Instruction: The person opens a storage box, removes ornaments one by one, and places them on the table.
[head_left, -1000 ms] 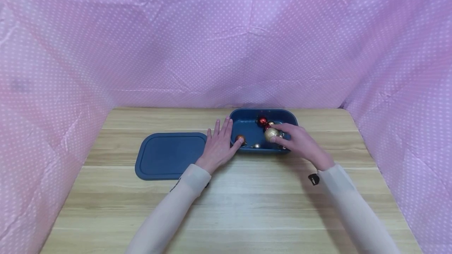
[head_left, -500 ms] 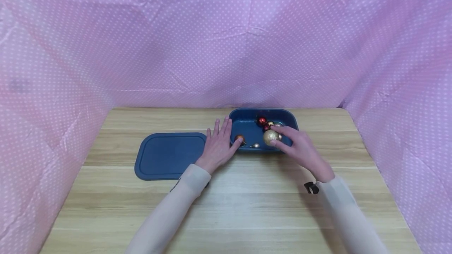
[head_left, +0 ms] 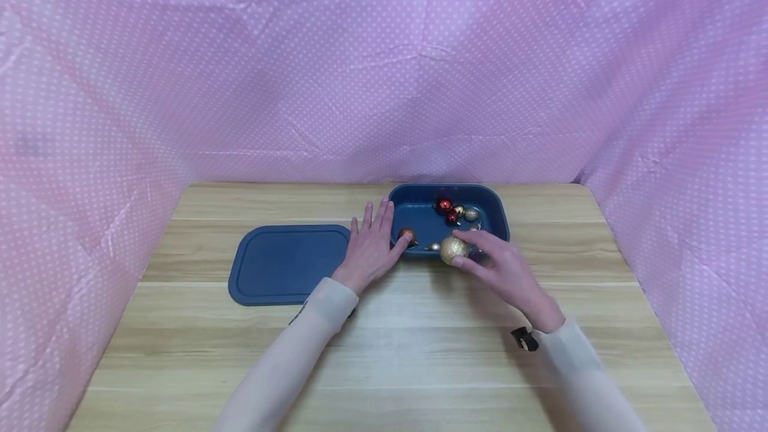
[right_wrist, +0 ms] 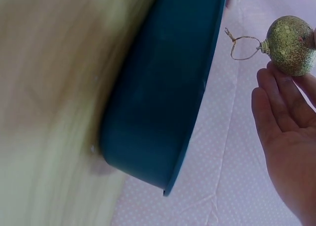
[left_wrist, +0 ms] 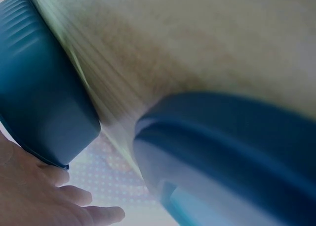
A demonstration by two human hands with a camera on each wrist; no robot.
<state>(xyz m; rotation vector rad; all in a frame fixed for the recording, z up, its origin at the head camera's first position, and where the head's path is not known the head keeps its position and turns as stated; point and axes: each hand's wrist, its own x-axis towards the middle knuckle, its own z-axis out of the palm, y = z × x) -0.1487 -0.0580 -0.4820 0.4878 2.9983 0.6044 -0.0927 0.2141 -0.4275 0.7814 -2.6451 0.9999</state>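
My right hand (head_left: 504, 269) pinches a gold glitter bauble (head_left: 454, 251) between thumb and fingers, over the near rim of a dark blue box (head_left: 501, 209). In the right wrist view the bauble (right_wrist: 290, 45) shows its thin hanging loop, and the box wall (right_wrist: 153, 92) stands beside it. My left hand (head_left: 371, 249) lies with straight fingers along the box's left side, its thumb over the rim near an orange bauble (head_left: 407, 237). Inside the box are a red bauble (head_left: 444, 205), a darker red one (head_left: 452, 217), a small pale one (head_left: 435, 247) and several gold ones.
A flat blue lid (head_left: 288, 265) lies on the wooden table (head_left: 384, 365) left of the box, its right end near my left wrist. Pink dotted cloth (head_left: 384, 85) hangs behind the table and along both sides.
My right hand has lifted the gold glitter bauble from among the others and moved it toward me, slightly left, to the near rim. My left hand has stayed in place.
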